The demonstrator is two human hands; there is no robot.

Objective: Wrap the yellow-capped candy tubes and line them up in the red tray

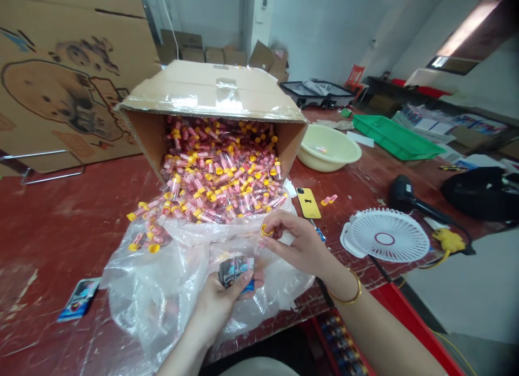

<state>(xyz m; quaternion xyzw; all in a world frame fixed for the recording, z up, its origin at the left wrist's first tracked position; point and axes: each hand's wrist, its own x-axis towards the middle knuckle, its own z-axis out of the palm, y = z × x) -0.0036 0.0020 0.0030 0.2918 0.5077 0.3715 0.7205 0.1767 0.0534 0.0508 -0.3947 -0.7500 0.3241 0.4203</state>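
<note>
My left hand [221, 303] is closed round a small stack of dark printed cards [234, 269], held low over a clear plastic bag [162, 278]. My right hand [298, 241] pinches a small tube with a yellow cap [266, 230] just above and right of the cards. Behind both hands a cardboard box [211, 94] lies on its side, and a heap of pink tubes with yellow caps [214, 176] spills from it onto the bag.
On the red table [60, 224] are a yellow phone [308, 203], a cream bowl [327, 147], a white fan [385, 236], a green tray [391, 138], a loose card [79, 299] and a black handheld device [405, 195]. A printed cardboard sheet [60, 78] leans at the left.
</note>
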